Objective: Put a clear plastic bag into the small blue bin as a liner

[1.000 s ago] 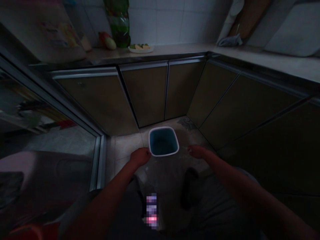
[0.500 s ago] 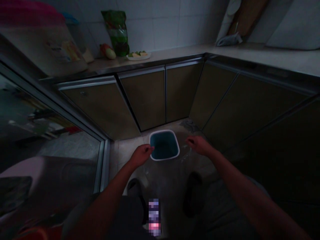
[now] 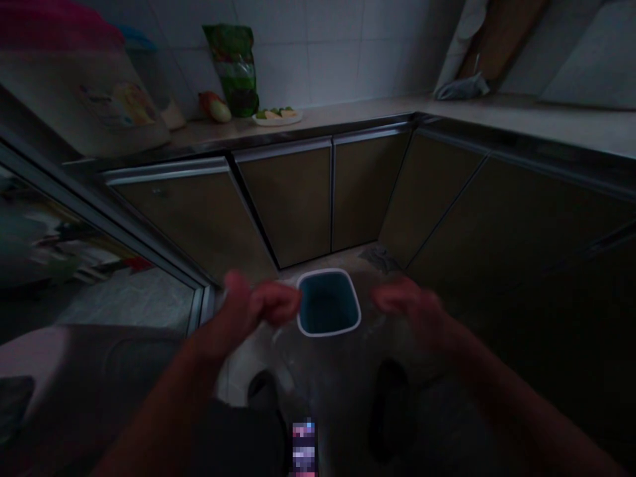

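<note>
A bin (image 3: 328,331) with a white rim and a teal inside stands on the floor between my two hands. My left hand (image 3: 263,303) is at its left side, thumb raised apart from bent fingers, and nothing shows in it. In the picture its fingertips overlap the rim, but I cannot tell whether they touch. To the right of the bin is my right hand (image 3: 410,301), apart from the rim. Motion smears its fingers, so their closure is unclear, and no object shows in it.
Low cabinets (image 3: 283,202) run behind and to the right. A crumpled grey cloth (image 3: 380,258) lies by the corner. On the counter (image 3: 358,109) are a green bag (image 3: 233,73), a plate of food (image 3: 277,120) and a pink-lidded container (image 3: 114,116). A glass door frame (image 3: 149,232) is at left.
Both hands have risen closer to the camera and are blurred. My left thumb has lifted away from the fingers. The bin stays on the floor, slightly lower in view.
</note>
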Action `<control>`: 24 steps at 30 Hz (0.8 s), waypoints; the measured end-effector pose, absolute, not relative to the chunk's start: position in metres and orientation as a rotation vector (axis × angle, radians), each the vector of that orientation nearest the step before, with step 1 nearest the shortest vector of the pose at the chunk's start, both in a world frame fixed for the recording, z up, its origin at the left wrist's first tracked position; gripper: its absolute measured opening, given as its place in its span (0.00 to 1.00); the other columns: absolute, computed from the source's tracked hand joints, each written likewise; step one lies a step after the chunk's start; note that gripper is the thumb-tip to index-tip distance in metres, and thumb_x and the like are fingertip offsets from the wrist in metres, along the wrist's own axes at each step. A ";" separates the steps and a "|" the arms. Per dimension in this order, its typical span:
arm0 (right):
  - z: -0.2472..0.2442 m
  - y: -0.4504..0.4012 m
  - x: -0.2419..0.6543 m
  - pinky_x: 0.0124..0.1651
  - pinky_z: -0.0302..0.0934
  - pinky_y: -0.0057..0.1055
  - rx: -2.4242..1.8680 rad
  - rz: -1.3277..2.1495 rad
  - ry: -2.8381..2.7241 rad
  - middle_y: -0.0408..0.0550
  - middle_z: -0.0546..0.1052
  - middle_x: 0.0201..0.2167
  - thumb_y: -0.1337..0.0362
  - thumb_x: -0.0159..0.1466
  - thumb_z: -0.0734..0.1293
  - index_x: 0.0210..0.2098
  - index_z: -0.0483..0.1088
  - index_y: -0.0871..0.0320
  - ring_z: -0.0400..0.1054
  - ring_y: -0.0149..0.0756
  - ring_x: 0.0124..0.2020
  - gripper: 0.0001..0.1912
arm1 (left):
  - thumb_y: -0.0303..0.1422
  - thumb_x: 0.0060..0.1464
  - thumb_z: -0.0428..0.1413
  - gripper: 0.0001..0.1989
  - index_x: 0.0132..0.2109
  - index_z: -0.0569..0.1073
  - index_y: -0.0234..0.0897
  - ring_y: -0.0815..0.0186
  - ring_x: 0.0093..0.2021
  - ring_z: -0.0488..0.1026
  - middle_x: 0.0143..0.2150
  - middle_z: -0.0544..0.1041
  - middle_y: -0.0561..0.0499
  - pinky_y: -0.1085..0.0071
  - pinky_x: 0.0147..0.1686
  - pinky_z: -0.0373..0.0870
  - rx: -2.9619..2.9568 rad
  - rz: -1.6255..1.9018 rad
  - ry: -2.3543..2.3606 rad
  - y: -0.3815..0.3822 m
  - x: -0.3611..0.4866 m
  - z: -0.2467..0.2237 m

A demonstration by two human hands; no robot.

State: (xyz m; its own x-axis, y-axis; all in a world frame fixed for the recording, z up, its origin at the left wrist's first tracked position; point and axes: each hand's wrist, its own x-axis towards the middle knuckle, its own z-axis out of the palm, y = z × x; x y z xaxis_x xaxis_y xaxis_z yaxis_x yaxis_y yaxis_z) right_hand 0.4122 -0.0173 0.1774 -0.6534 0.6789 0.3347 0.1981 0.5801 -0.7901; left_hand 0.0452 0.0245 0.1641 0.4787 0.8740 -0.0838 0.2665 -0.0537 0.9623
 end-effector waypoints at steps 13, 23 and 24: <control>0.095 0.090 0.425 0.21 0.34 0.29 -1.397 1.592 -1.547 0.36 0.44 0.16 0.24 0.60 0.27 0.23 0.42 0.50 0.34 0.30 0.18 0.40 | 0.79 0.48 0.29 0.40 0.26 0.49 0.45 0.72 0.15 0.44 0.17 0.47 0.61 0.73 0.14 0.44 0.883 0.850 0.952 0.092 0.044 0.137; 0.073 0.070 0.429 0.34 0.53 0.31 -1.651 0.798 -2.002 0.47 0.71 0.28 0.44 0.73 0.54 0.28 0.65 0.56 0.64 0.36 0.32 0.27 | 0.47 0.58 0.55 0.16 0.32 0.63 0.41 0.72 0.21 0.55 0.23 0.58 0.60 0.76 0.22 0.52 1.303 1.023 1.318 0.057 0.052 0.114; 0.067 0.063 0.425 0.36 0.55 0.31 -1.688 0.765 -2.119 0.49 0.75 0.31 0.49 0.74 0.55 0.31 0.69 0.57 0.68 0.37 0.34 0.24 | 0.44 0.58 0.55 0.12 0.35 0.67 0.40 0.70 0.24 0.61 0.26 0.63 0.58 0.75 0.25 0.58 1.437 0.941 1.421 0.049 0.050 0.105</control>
